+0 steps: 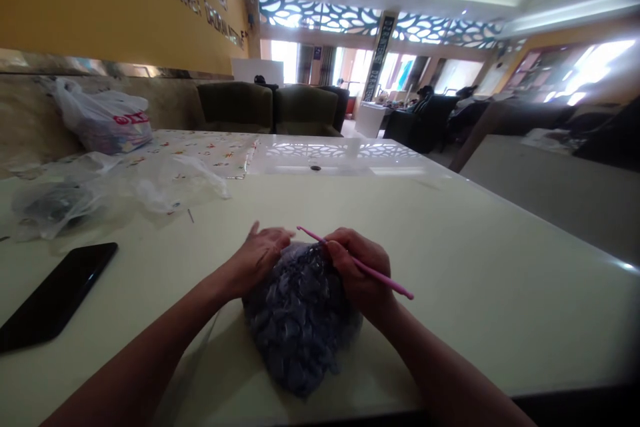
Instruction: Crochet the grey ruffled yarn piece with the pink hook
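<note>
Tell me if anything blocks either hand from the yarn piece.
Nothing visible does. The left hand meets the yarn piece at upper left; the right hand, holding the hook, at upper right. The phone lies off to the left.

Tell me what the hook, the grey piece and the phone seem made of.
Hook: probably plastic or coated metal, judging by its smooth pink shaft.
Grey piece: likely yarn, slightly shiny, given fuzzy edges and bumpy texture.
Phone: smooth black front, perhaps glass, judging by the sheen near one edge.
</note>
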Tool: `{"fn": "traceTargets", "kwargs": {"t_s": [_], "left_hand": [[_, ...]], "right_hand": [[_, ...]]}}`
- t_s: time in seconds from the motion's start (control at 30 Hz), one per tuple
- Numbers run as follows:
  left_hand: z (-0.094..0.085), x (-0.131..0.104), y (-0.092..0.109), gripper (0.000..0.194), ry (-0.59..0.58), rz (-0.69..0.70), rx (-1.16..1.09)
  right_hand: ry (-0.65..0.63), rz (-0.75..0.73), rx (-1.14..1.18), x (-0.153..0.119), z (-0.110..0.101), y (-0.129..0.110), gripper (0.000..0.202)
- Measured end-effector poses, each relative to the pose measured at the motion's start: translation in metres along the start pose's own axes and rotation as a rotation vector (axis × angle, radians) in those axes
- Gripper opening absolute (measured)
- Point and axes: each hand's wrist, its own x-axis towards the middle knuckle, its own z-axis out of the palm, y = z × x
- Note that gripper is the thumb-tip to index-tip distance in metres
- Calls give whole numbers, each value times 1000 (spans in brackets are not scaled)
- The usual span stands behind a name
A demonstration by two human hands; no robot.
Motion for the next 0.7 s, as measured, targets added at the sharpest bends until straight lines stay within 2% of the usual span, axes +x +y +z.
{"fn": "traceTargets", "kwargs": {"t_s": [0.07, 0.1, 0.27, 0.37, 0.47, 0.63, 0.7], "left_hand": [[-3, 4, -2, 47, 114, -4, 177], [-2, 4, -1, 49, 131, -13, 150], [8, -4, 14, 63, -37, -73, -584], [12, -8, 19, 74, -78, -128, -707], [10, -8, 21, 79, -96, -99, -706], [2, -9, 24, 76, -78, 8, -415], [0, -10, 25, 79, -85, 24, -374]], "right_hand": [[21, 67, 45, 1, 0, 0, 22], [20, 90, 68, 2, 0, 0, 23], [-70, 101, 152, 5, 0, 1, 19], [-164, 59, 135, 4, -2, 2, 16], [-234, 34, 137, 3, -4, 2, 16], [-256, 80, 139, 5, -7, 4, 17], [-255, 86, 135, 6, -8, 4, 17]]}}
